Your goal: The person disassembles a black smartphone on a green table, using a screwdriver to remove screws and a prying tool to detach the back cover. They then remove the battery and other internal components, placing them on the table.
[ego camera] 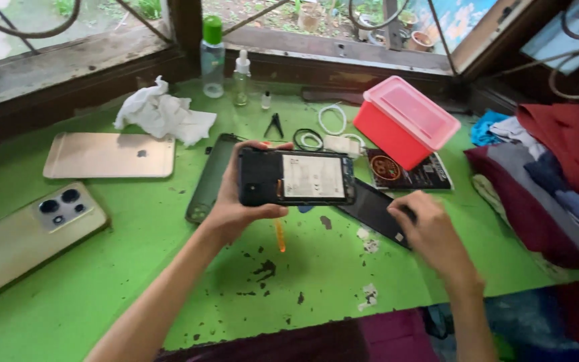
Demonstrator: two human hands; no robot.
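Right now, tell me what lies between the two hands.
Head view: between the left hand holding the opened phone and the right hand lies a dark panel on the green table.

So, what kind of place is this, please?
Probably an informal phone repair spot at a window: the left hand holds an opened phone, and tweezers and two more phones lie on the green table.

I count three phones: the opened one [296, 177] I hold at centre, and two gold ones [109, 155] [28, 238] at left. Two bottles [212, 57] [240, 79] stand at upper centre, one pink box [407, 121] at upper right.
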